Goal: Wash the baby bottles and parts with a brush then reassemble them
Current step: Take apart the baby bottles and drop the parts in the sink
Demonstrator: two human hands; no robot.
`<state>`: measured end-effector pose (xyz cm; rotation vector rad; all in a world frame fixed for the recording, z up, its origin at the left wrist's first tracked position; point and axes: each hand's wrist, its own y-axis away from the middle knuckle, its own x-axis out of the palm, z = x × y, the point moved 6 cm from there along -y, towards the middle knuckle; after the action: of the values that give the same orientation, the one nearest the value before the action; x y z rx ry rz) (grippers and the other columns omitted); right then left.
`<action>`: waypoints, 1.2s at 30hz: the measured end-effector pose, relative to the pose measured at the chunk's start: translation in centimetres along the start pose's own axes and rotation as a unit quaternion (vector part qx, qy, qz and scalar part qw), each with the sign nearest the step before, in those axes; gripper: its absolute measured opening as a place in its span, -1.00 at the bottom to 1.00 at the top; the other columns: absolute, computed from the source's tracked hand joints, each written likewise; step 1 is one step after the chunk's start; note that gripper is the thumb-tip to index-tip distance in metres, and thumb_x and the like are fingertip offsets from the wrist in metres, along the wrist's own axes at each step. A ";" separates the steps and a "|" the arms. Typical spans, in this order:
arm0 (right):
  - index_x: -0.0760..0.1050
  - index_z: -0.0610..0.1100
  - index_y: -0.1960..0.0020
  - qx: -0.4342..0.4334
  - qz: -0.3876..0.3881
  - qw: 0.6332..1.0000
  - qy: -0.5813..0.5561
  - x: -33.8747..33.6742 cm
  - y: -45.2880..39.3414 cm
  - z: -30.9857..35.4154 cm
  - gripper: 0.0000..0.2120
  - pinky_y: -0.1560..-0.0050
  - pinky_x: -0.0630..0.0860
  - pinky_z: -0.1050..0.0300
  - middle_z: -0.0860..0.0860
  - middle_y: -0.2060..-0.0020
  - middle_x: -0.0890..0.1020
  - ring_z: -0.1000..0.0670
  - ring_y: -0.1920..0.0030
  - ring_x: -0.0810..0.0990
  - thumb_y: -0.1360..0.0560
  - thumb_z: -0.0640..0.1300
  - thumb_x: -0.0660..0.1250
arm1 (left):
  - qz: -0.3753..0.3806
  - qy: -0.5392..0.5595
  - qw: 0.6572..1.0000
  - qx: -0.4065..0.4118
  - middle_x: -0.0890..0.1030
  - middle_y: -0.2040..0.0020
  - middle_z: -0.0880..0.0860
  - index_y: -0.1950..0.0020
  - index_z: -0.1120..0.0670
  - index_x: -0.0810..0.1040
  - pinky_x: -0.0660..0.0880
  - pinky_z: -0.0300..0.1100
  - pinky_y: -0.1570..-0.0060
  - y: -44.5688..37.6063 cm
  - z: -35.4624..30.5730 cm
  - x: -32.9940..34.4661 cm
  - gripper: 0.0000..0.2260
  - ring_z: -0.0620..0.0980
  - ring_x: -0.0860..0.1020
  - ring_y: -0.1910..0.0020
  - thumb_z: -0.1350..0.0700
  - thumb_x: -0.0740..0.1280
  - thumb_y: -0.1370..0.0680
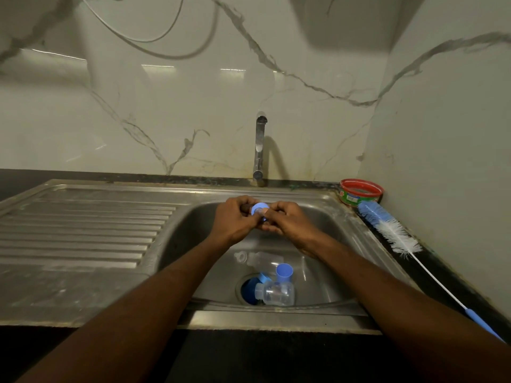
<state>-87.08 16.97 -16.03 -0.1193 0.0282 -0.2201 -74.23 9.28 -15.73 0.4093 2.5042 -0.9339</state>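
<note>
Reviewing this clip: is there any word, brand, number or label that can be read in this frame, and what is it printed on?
None can be read.
Red and green tub at the sink's back right corner: it carries a printed label, too small and blurred to read.
Bottles, blue parts, brush, tap: no print visible.

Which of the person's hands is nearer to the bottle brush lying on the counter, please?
Right. The right hand is over the sink, on the side of the bottle brush. The left hand is farther away; both hold a blue ring.
</note>
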 end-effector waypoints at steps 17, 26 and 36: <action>0.56 -0.22 0.02 -0.046 -0.003 0.997 0.055 -0.1 0.1 0.4 -0.87 0.28 0.61 0.21 -0.18 0.24 0.69 -0.03 0.29 0.70 -0.61 -0.15 0.38 | 0.230 0.147 0.962 -0.025 0.66 -0.19 0.06 -0.36 0.07 0.53 0.56 -0.09 -0.27 1.1 -1.3 1.5 -0.73 -0.07 0.63 -0.19 0.11 0.14 -0.73; 0.59 -0.30 -0.03 -0.022 0.006 0.999 0.024 -0.9 -0.5 -0.4 -0.85 0.27 0.56 0.25 -0.11 0.31 0.70 0.06 0.32 0.66 -0.62 -0.20 0.34 | 0.243 0.178 0.953 -0.029 0.69 -0.17 0.07 -0.25 0.00 0.63 0.56 0.00 -0.27 0.7 -1.5 0.5 -0.77 0.04 0.64 -0.21 0.07 0.34 -0.61; 0.60 -0.31 -0.07 -0.013 0.010 1.000 0.004 -1.5 -0.8 -0.8 -0.84 0.14 0.61 0.22 -0.15 0.23 0.71 -0.01 0.21 0.68 -0.63 -0.22 0.33 | 0.224 0.154 0.962 -0.042 0.70 -0.16 -0.03 -0.39 -0.01 0.56 0.59 -0.19 -0.19 0.8 -1.1 0.3 -0.70 -0.10 0.66 -0.15 0.01 0.31 -0.66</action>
<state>-88.79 16.42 -16.72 -0.1434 0.0393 -0.2011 -74.53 10.62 -15.57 1.1117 2.5363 -0.6178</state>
